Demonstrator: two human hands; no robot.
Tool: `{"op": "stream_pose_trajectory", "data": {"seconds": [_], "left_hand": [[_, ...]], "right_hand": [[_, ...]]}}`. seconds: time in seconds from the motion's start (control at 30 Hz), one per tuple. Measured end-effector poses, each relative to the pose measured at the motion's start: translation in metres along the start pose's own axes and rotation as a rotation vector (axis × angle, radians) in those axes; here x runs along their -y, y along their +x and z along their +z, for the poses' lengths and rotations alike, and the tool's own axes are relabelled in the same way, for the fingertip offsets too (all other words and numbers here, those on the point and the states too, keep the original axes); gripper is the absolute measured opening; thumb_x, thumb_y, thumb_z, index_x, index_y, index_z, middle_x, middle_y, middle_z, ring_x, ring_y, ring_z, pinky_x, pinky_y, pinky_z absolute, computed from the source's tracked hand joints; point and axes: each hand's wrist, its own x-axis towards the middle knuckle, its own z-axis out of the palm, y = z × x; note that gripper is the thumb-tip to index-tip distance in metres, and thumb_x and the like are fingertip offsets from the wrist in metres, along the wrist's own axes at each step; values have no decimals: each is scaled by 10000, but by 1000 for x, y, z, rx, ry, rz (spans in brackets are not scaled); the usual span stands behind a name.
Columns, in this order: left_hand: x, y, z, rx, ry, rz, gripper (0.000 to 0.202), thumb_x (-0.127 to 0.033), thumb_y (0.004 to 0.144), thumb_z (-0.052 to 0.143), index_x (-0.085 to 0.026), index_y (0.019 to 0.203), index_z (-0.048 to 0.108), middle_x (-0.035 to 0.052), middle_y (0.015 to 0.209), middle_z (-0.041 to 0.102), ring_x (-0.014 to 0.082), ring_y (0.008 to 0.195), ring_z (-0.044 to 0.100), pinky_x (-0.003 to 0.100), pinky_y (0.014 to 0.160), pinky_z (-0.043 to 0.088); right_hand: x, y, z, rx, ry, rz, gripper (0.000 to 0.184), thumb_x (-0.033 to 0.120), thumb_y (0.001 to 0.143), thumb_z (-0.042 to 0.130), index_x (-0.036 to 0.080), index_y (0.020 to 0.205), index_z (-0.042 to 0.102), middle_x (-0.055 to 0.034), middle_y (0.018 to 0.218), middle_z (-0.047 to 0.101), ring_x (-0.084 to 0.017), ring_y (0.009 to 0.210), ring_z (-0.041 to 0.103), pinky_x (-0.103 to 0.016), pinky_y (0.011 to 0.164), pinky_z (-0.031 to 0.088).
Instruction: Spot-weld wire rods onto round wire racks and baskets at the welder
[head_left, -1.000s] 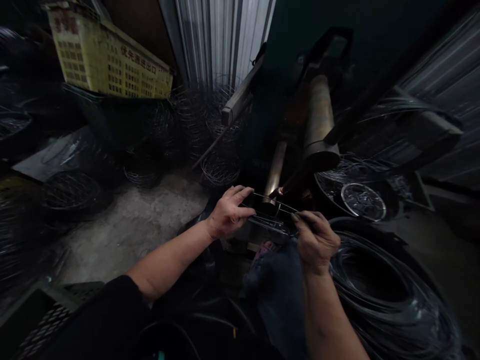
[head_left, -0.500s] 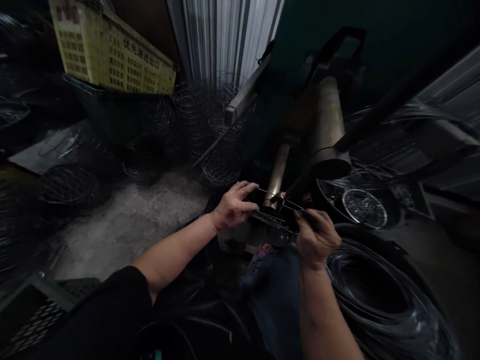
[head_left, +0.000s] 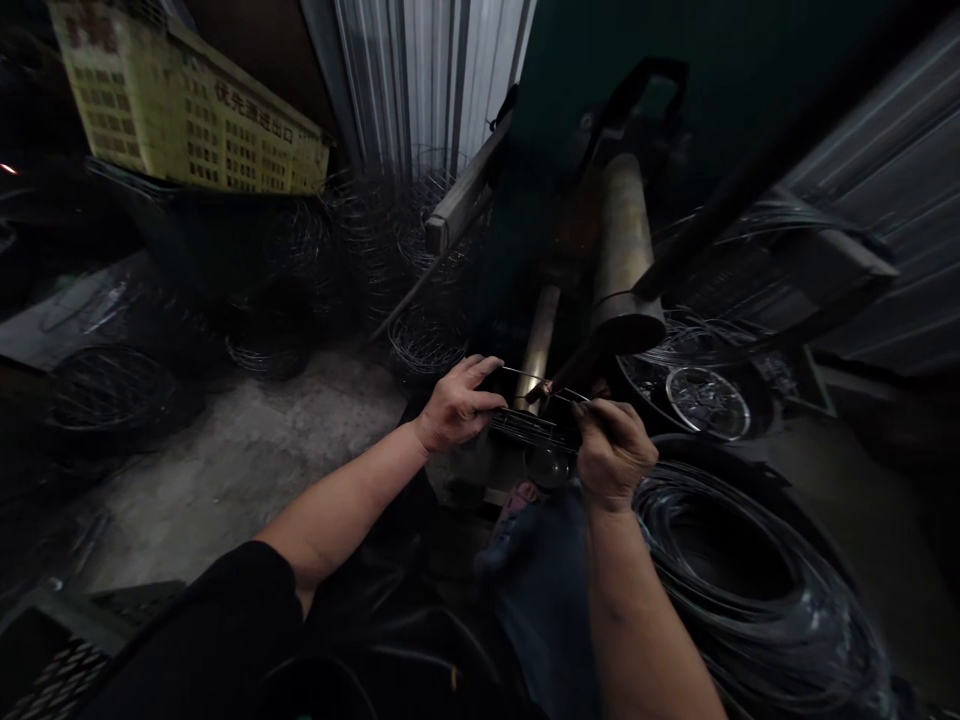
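With left hand [head_left: 459,405] and right hand [head_left: 616,450] grasping a thin grey metal wire piece [head_left: 517,371], we seem to be positioning it by the brass-coloured metal cylinder [head_left: 540,340], calling next for steadiness.

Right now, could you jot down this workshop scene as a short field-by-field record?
left hand: fingertips at a thin wire
right hand: pinching the wire farther right
near the wire: lower metal rod, contact unclear
lower right: large wire coil
upper left: yellow crate on a dark bin
lighting: dim
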Motion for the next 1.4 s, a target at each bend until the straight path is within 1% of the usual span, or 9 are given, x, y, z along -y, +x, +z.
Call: {"op": "stream_pose_trajectory", "data": {"seconds": [0.3, 0.4, 0.5, 0.57, 0.67, 0.83, 0.97, 1.2, 1.4], "left_hand": [[-1, 3, 2, 1, -45, -45, 81, -237, 820, 704, -218, 849, 777, 122, 1332, 624, 271, 1237, 574, 487, 1030, 504], [-2, 5, -4, -10, -38, -18, 147, -229, 834, 678, -209, 954, 760, 124, 1331, 619, 253, 1247, 567, 477, 1042, 493], [-16, -4, -13, -142, 33, -78, 405, -286, 797, 718, -195, 1190, 688, 137, 1385, 572, 277, 1315, 507, 496, 1093, 440], [-32, -17, -14, -248, 97, -168, 460, -324, 769, 752, -198, 1205, 680, 125, 1302, 624, 274, 1246, 553, 482, 1069, 458], [-56, -43, 4, -168, 41, -209, 221, -242, 814, 687, -212, 1027, 737, 63, 973, 724, 188, 937, 660, 364, 890, 552], [-63, -63, 64, 4, 32, -380, 611, -243, 733, 692, -154, 1330, 597, 151, 1320, 630, 319, 1287, 532, 523, 1082, 449], [-54, -60, 92, -1, 21, -444, 744, -381, 678, 775, -117, 1344, 573, 198, 1328, 615, 371, 1286, 535, 576, 1093, 426], [-50, -61, 92, -193, -112, -470, 780, -372, 711, 779, -112, 1391, 496, 183, 1289, 634, 295, 1193, 617, 462, 1036, 521], [-38, -62, 88, -222, -243, -526, 739, -407, 686, 822, -135, 1321, 559, 165, 1261, 646, 291, 1171, 633, 482, 1034, 525]], "right_hand": [[3, 0, 5, -19, -50, 49, 192, 381, 764, 730, 202, 702, 702, -6, 692, 633, -160, 659, 596, -328, 673, 494], [2, -1, 1, 3, 3, 101, 182, 376, 750, 740, 200, 714, 710, -4, 709, 622, -156, 670, 593, -321, 677, 494], [-12, -5, -15, -46, 124, 192, 190, 351, 706, 792, 203, 809, 734, -27, 879, 658, -173, 821, 633, -342, 786, 510], [-31, -8, -28, -25, 228, 290, 246, 337, 649, 833, 199, 832, 743, -59, 1042, 673, -202, 957, 641, -376, 875, 505], [-62, -11, -43, 125, 377, 513, 276, 344, 565, 860, 176, 753, 748, -91, 1033, 707, -228, 957, 655, -412, 870, 520], [-83, -15, -51, 141, 385, 671, 299, 305, 410, 899, 173, 628, 742, -67, 805, 724, -211, 793, 666, -392, 764, 546], [-56, -26, -63, 133, 321, 559, 238, 279, 477, 886, 188, 659, 764, -56, 792, 728, -194, 756, 667, -349, 708, 550], [24, -39, -57, 267, 90, 323, 132, 326, 728, 778, 230, 818, 792, -55, 901, 752, -203, 837, 699, -330, 755, 573], [34, -33, -40, 280, 24, 246, 116, 326, 771, 731, 235, 813, 788, -51, 893, 757, -203, 810, 707, -326, 727, 582]]}}
